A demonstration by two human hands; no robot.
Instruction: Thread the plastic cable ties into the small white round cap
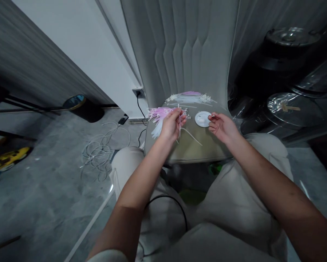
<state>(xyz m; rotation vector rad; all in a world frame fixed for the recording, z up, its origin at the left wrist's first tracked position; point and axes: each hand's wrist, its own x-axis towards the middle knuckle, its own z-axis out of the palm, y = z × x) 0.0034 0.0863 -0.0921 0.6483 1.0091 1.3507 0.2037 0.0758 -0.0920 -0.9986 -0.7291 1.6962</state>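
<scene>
1 thin strip (180,124) could, I judge, slip or bend if pinched loosely, being so slender; it sits between the left hand's (170,125) closed thumb and fingers. A curved pale strand (192,136) reaches rightward below them. The pink bundle (160,112) lies just left. The right hand's (220,126) fingers curl beside the white dish (202,119); whether they grip anything, I cannot tell. Beyond both hands' fingers, another pile (189,97) lies on the chair seat (199,154).

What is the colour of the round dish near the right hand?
The round dish is white; the head view shows it.
</scene>
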